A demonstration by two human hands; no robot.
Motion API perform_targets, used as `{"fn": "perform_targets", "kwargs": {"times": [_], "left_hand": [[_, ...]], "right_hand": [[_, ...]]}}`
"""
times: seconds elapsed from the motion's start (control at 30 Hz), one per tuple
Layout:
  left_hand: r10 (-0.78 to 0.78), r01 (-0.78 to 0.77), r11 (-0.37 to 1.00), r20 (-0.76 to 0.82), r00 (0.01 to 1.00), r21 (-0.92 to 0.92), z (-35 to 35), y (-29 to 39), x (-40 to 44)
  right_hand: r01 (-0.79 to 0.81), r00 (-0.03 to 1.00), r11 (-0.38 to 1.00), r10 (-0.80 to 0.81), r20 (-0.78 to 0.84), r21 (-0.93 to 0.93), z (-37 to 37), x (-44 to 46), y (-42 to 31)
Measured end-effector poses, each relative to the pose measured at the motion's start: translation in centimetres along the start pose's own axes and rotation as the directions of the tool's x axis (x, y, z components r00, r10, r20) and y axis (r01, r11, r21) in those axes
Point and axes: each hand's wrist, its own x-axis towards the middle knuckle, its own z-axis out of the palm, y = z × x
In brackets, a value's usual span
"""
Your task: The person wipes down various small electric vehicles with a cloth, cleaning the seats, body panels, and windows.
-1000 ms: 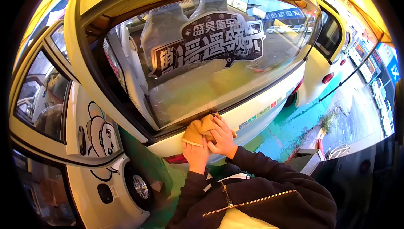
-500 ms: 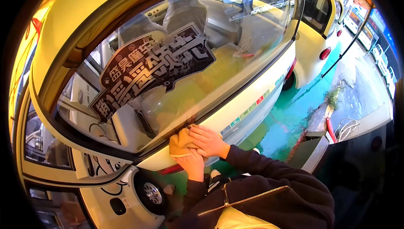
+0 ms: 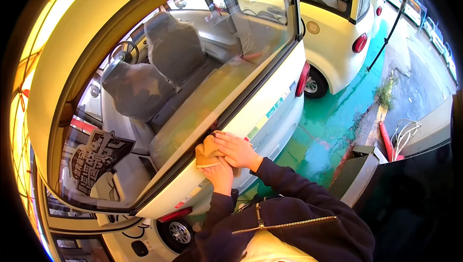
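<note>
A folded tan cloth (image 3: 208, 152) is pressed against the rear body of a small yellow-and-white car, just under the lower edge of its rear window (image 3: 193, 117). My left hand (image 3: 220, 176) grips the cloth from below, its fingers closed on the lower edge. Beside it, my right hand (image 3: 239, 152) lies over the cloth's right side with its fingers pressing down. The hands touch each other, and part of the cloth is hidden under them. A strip of small coloured stickers (image 3: 270, 111) runs along the panel to the right.
Red tail lamps (image 3: 174, 214) flank the panel. Another yellow car (image 3: 333, 45) is parked beyond, on green floor (image 3: 318, 132). At right, a dark metal box (image 3: 359, 175) stands near a red-handled object (image 3: 386, 141) and white cables (image 3: 407, 132). A dark pole (image 3: 386, 42) slants down.
Both hands have slid to the right along the car's rear panel with the cloth, away from the left tail lamp. My viewpoint has shifted too, showing more of the seats inside.
</note>
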Motion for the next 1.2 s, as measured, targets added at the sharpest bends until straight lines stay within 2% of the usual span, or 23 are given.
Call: {"fn": "perform_targets", "kwargs": {"times": [0.17,0.23,0.3,0.33,0.43,0.5,0.57,0.6,0.67,0.8,0.87,0.97,1.03,1.1,1.2], "left_hand": [[0.008,-0.012,0.999,0.075,0.997,0.049,2.6,6.6,3.0],[0.021,-0.021,1.000,-0.030,0.999,0.016,3.6,8.4,3.8],[-0.027,0.027,1.000,-0.017,0.999,0.015,3.9,9.5,4.0],[-0.064,0.064,0.998,-0.007,0.998,0.012,3.9,10.1,4.2],[-0.052,0.052,0.998,0.012,0.999,0.023,3.7,11.5,4.5],[-0.086,0.085,0.996,0.042,0.995,0.012,4.3,11.9,4.7],[-0.204,0.150,0.966,0.270,0.941,0.210,4.4,13.0,5.2],[-0.213,0.159,0.965,0.269,0.939,0.208,5.0,13.4,5.3],[-0.087,0.065,0.989,0.172,0.981,0.130,6.4,14.4,5.7],[-0.046,0.049,0.999,0.159,0.986,-0.014,8.2,20.2,8.6],[-0.006,0.011,0.998,0.091,0.996,-0.058,9.9,22.8,10.2],[-0.034,0.045,0.996,0.122,0.992,-0.083,10.9,27.0,12.0],[-0.059,0.068,0.995,0.126,0.990,-0.069,12.0,28.9,12.8],[-0.012,0.007,0.995,-0.049,0.999,-0.101,13.4,30.2,13.5],[-0.035,0.033,0.996,-0.026,0.999,-0.083,13.9,32.5,14.5]], "right_hand": [[-0.053,0.998,0.999,0.053,-0.028,-0.001,-4.6,-0.6,6.0],[-0.052,0.998,0.998,0.052,-0.020,0.020,-6.0,-0.4,7.5],[-0.057,0.998,0.989,0.057,0.007,0.133,-6.7,-0.1,8.9],[-0.053,0.999,0.990,0.052,0.012,0.133,-7.1,0.0,9.5],[-0.067,0.998,0.971,0.063,0.026,0.231,-7.6,-0.1,10.1],[-0.101,0.995,0.968,0.104,-0.002,0.230,-7.4,-0.4,10.4],[-0.085,0.996,0.971,0.084,0.015,0.224,-7.8,-0.6,11.3],[-0.104,0.994,0.973,0.104,0.012,0.207,-8.3,-0.7,11.7],[-0.127,0.992,0.975,0.125,0.019,0.182,-9.5,-1.2,12.9],[-0.160,0.987,0.978,0.158,0.024,0.133,-13.1,-1.9,18.2],[-0.155,0.988,0.983,0.153,0.030,0.094,-15.0,-2.1,21.3],[-0.126,0.990,0.991,0.124,0.069,0.037,-17.6,-2.7,25.4],[-0.113,0.988,0.990,0.103,0.113,0.089,-19.4,-1.6,27.4],[-0.111,0.989,0.989,0.100,0.107,0.098,-20.3,-0.9,29.1],[-0.041,0.991,0.993,0.027,0.129,0.109,-21.4,-1.1,31.4]]}}
